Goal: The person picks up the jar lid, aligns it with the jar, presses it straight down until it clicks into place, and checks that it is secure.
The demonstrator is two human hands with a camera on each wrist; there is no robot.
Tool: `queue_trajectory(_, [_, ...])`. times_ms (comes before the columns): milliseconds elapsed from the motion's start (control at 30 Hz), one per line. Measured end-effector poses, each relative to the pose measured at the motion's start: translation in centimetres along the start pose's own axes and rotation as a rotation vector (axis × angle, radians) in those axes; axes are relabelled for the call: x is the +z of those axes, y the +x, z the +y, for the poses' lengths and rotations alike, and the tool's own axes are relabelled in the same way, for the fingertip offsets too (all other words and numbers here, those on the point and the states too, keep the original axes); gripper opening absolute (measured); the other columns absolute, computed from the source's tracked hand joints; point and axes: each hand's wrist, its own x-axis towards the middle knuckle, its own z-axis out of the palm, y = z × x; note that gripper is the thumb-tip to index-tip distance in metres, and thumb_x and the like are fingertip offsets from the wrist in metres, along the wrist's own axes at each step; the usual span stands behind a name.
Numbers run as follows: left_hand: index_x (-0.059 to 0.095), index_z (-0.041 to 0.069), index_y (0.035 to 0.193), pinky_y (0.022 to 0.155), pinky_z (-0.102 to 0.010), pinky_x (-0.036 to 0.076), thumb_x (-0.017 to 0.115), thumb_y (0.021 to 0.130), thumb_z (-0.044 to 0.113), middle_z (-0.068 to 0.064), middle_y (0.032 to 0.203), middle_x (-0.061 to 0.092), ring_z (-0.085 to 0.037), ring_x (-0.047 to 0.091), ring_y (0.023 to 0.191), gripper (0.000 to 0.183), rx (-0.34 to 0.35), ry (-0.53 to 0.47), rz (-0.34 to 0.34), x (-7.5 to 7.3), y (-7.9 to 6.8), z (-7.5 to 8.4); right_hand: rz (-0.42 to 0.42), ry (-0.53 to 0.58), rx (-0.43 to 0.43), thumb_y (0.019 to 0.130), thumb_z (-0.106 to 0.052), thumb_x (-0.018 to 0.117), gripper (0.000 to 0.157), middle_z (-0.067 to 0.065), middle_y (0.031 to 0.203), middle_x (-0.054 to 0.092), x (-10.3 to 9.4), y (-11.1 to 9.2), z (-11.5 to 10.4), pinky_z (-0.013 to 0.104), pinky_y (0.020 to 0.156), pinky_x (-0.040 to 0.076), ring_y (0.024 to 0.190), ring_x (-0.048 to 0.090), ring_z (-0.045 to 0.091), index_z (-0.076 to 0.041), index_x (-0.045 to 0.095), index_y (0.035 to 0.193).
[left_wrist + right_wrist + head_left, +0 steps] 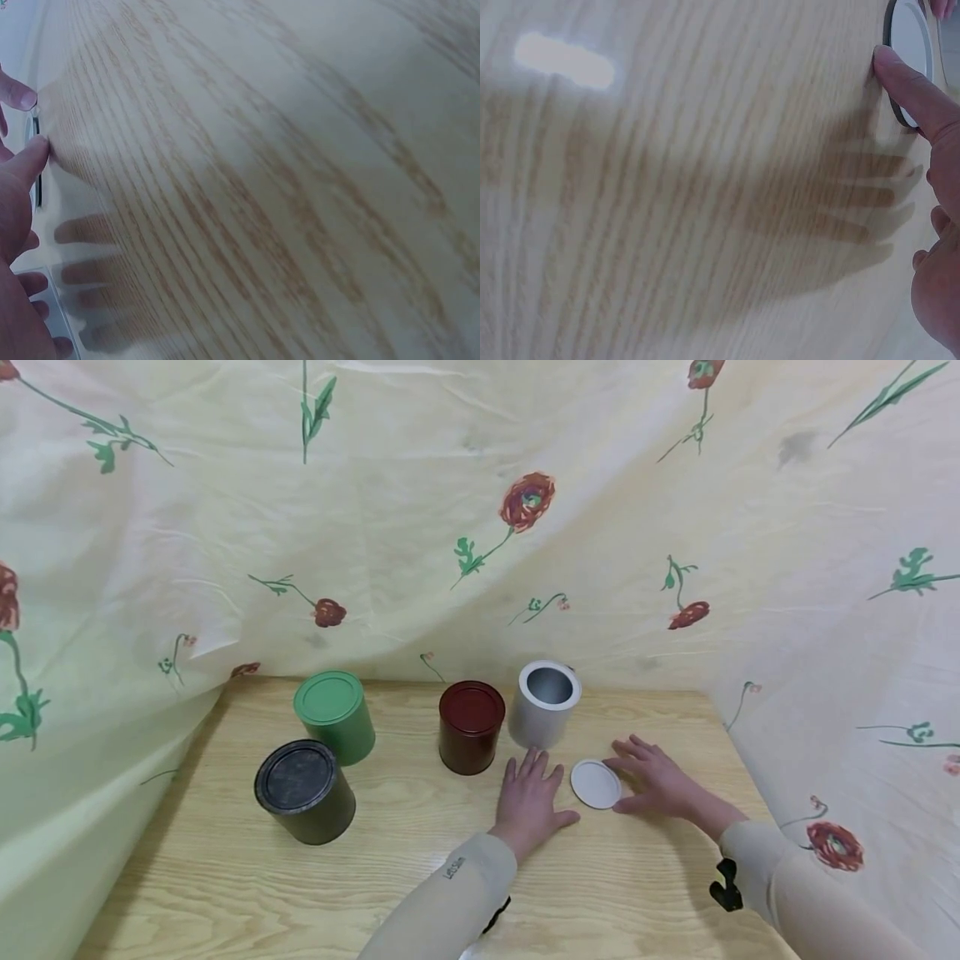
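A round white lid (596,784) lies on the wooden table between the two hands. My right hand (654,781) is at its right side, fingers spread, with index finger and thumb close to the rim; the right wrist view shows the thumb (904,82) over the lid's edge. Left of the lid, my left hand (528,802) is low over the table with its fingers extended, holding nothing. Just beyond its fingertips stands a white can (536,724) without a lid, its grey inside showing. Whether either hand presses on the lid, I cannot tell.
A dark red can (471,739), a green can (345,735) and a black can (315,810), all with lids on, stand upright to the left. Flower-patterned cloth (390,527) hangs behind and beside the wooden table (300,902).
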Motion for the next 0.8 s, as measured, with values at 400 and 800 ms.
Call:
queue_trajectory(400, [0.058,0.032,0.156,0.129,-0.050,0.030,0.069,0.086,0.081,0.000,0.168,0.045,-0.023,0.028,0.162,0.085,0.004,-0.020,-0.001,0.2,0.3,-0.1,0.071,-0.003,-0.117,0.072,-0.034,0.099,0.070,0.033,0.146,0.059,1.2,-0.3,-1.3,0.082,0.106,0.034,0.138,0.043,0.066,-0.003,0.075,0.129])
queue_trajectory(800, [0.059,0.032,0.155,0.130,-0.051,0.028,0.069,0.085,0.082,-0.001,0.169,0.043,-0.024,0.026,0.163,0.087,0.029,-0.042,-0.015,0.5,0.5,-0.5,0.071,0.008,-0.105,0.073,-0.033,0.099,0.072,0.033,0.148,0.057,1.6,-0.5,-1.6,0.082,0.106,0.035,0.139,0.041,0.066,-0.002,0.074,0.133])
